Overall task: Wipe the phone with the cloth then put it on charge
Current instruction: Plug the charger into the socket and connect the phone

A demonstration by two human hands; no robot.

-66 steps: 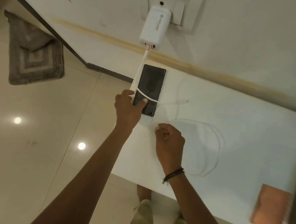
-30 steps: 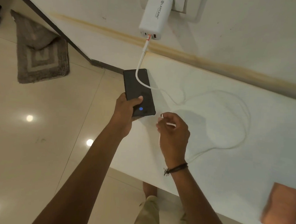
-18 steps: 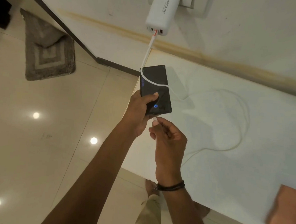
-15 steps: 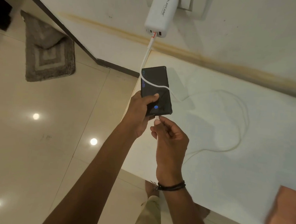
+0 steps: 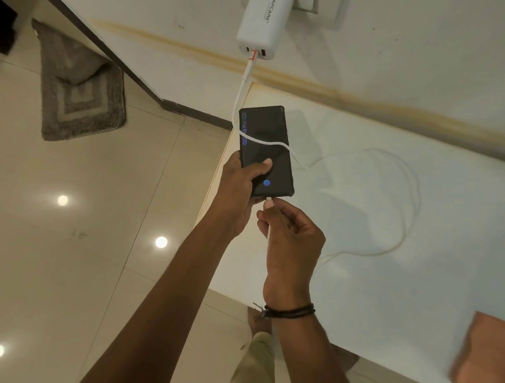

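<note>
My left hand (image 5: 241, 187) grips a black phone (image 5: 265, 146) above the left end of a white table (image 5: 389, 275); its screen shows a blue fingerprint icon and blue digits. My right hand (image 5: 290, 233) pinches the plug end of a white charging cable (image 5: 404, 220) against the phone's bottom edge. The cable drapes over the phone's screen, loops across the table and runs up to a white charger (image 5: 264, 20) plugged into a wall socket. An orange cloth (image 5: 484, 357) lies at the table's near right corner.
A grey mat (image 5: 79, 89) lies on the glossy tiled floor to the left. The wall stands right behind the table, with a dark skirting along its base. My feet show under the table's near edge.
My left hand lifted the phone off the table and its screen lit up. My right hand brought the cable's plug up to the phone's bottom edge.
</note>
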